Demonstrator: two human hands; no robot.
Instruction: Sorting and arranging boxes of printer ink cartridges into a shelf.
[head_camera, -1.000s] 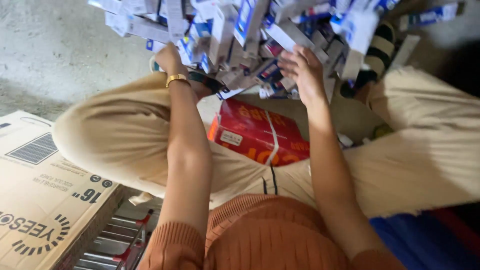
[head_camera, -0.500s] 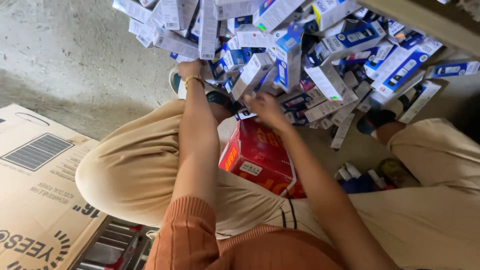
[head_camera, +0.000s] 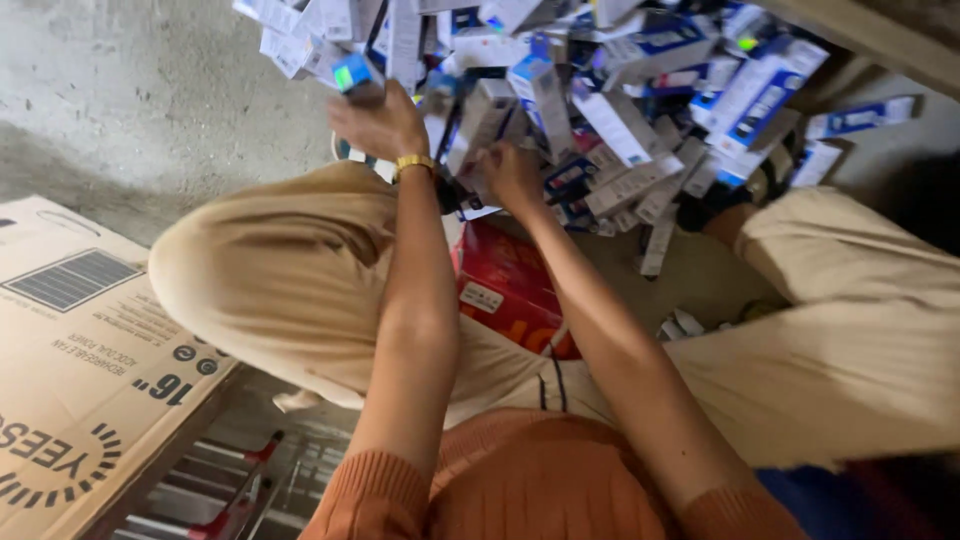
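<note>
A heap of several small white-and-blue cartons (head_camera: 610, 100) lies on the concrete floor in front of my knees. My left hand (head_camera: 378, 122), with a gold watch at the wrist, is raised at the heap's left side and grips a small carton with a blue and green end (head_camera: 352, 73). My right hand (head_camera: 510, 175) presses down among the cartons at the heap's near edge, fingers curled; what it holds is hidden. A red box (head_camera: 505, 290) rests between my legs, under both forearms.
A large brown cardboard box (head_camera: 70, 370) with an open flap stands at my left, with metal and red-handled items (head_camera: 235, 480) beside it. Bare concrete floor (head_camera: 130, 90) spreads to the far left. My tan trouser legs flank the red box.
My left hand has lifted a small carton out of the heap's left side. My right hand has shifted left and down into the near edge of the heap. The view has tilted slightly.
</note>
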